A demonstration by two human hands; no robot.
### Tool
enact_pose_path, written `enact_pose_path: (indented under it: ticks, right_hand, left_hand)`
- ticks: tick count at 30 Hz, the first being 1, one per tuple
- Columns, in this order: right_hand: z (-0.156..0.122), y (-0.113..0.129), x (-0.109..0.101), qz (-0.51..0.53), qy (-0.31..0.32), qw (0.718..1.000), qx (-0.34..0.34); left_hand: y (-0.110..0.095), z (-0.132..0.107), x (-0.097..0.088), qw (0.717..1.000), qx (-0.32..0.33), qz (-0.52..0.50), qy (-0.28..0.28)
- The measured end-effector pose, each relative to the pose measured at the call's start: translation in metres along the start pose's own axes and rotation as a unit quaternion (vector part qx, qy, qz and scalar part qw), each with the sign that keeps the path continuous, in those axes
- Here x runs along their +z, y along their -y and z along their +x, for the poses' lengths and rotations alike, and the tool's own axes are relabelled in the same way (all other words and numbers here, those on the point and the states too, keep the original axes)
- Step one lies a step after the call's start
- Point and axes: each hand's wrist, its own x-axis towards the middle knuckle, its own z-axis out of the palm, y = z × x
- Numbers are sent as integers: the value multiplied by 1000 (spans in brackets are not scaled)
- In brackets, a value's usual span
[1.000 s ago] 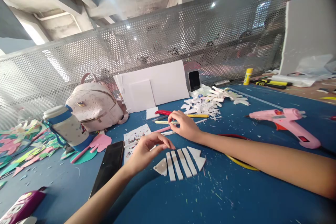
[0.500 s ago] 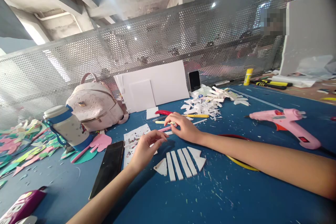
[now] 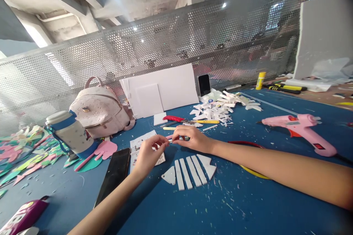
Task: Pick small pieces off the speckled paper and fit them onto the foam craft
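Note:
My left hand (image 3: 149, 153) is above the speckled white paper (image 3: 136, 146), thumb and forefinger curled together in a pinch. Facing it, my right hand (image 3: 191, 138) has its fingers closed and pointing left. A slim pink and pale piece shows between the fingertips; whether either hand grips it is unclear. Just below my hands, cut white foam pieces are laid out in a fish shape: a triangular head (image 3: 168, 175), several strips (image 3: 185, 173) and a notched tail (image 3: 208, 166). Red-handled pliers (image 3: 175, 119) and a yellow pen-like tool (image 3: 206, 121) lie behind my right hand.
A black phone (image 3: 114, 176) lies left of the paper. Further left are a bottle (image 3: 71, 134), a backpack (image 3: 100, 108) and coloured scraps (image 3: 30, 154). White offcuts (image 3: 217, 106) are heaped behind, and a pink glue gun (image 3: 300, 128) is at the right.
My right hand has lowered and its fingers have closed together. My left hand has shifted slightly left, its fingertips curling in. The pliers show more fully.

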Motion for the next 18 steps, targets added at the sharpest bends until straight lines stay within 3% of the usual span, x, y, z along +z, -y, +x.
enact_pose_path:
  ticks: [11, 13, 15, 18]
  right_hand:
    - [3, -2, 0, -23, -70, 997, 2]
    - [3, -2, 0, -34, -83, 996, 8]
    - [3, -3, 1, -40, -85, 995, 15]
    - [2, -4, 1, -42, -79, 996, 24]
  left_hand:
    - [2, 8, -15, 999, 27, 43, 20]
    - [4, 12, -29, 995, 59, 73, 19]
    - [11, 19, -48, 989, 90, 118, -23]
    - [31, 28, -80, 978, 67, 187, -57]
